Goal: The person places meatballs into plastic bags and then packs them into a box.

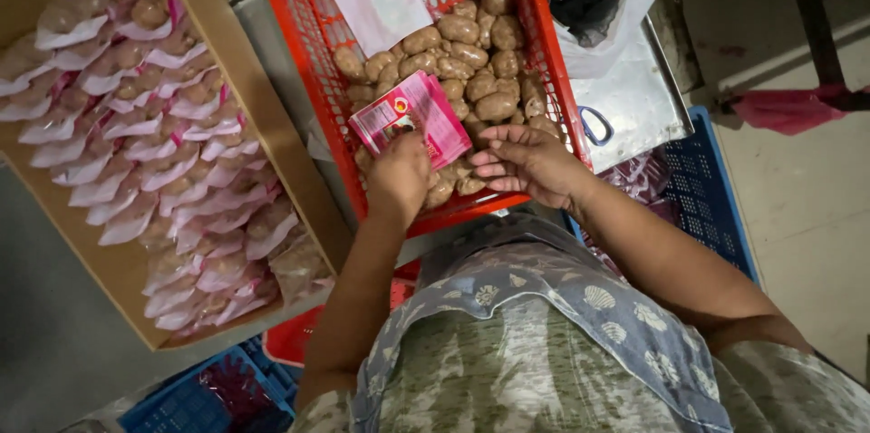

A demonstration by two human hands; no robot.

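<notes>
Left hand (399, 175) gripping a pink pouch (412, 118), fingers hidden beneath, right hand (526, 161) at three o'clock lying loose-fingered over brown lumps (471, 57), red basket (544, 62) running off-frame at twelve

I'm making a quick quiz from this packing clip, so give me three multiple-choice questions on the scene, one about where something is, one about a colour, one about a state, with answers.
1. Where is the cardboard box of filled packets?
A. To the person's left of the basket
B. Inside the basket
C. Under the metal tray

2. What colour is the basket holding the brown lumps?
A. Green
B. Red
C. White

3. What is the left hand doing?
A. Resting on the floor
B. Hanging empty
C. Holding a pink packet

Answers: 1 A, the box lies left of the basket. 2 B, its mesh walls are red. 3 C, the fingers grip the packet while the right hand rests on the lumps.
</notes>
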